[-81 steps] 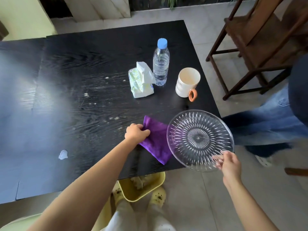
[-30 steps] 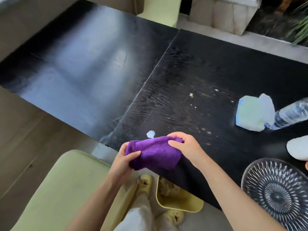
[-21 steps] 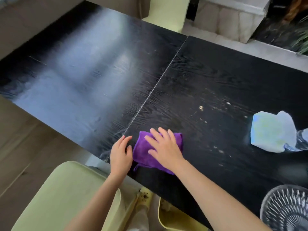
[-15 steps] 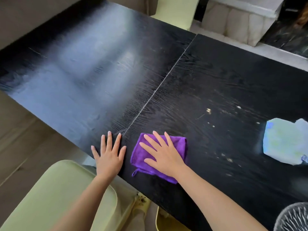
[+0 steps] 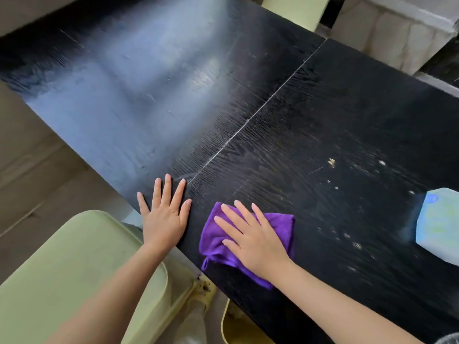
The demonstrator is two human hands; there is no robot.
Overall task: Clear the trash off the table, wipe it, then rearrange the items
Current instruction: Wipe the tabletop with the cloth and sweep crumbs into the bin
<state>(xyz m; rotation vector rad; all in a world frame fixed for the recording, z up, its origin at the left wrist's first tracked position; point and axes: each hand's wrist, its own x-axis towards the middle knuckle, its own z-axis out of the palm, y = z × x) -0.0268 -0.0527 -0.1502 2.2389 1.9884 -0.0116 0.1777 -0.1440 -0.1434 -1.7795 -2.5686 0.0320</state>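
A folded purple cloth (image 5: 280, 225) lies flat on the black wooden table (image 5: 310, 115) near its front edge. My right hand (image 5: 250, 240) presses down on the cloth with fingers spread flat. My left hand (image 5: 165, 214) rests palm-down on the bare table just left of the cloth, beside the seam between the two table halves. Pale crumbs (image 5: 331, 162) are scattered over the right half of the table. A tissue pack (image 5: 439, 224) lies at the right edge of the view.
A pale green chair (image 5: 62, 274) stands under my left arm. A yellow bin (image 5: 238, 328) sits below the table's front edge. Another green chair back (image 5: 295, 8) shows beyond the far side, beside a pale stone block (image 5: 392, 31).
Both hands laid the held cloth flat on the table. My left hand let go and moved left onto the bare surface. My right hand, on the cloth, has slid slightly right. The view swung left.
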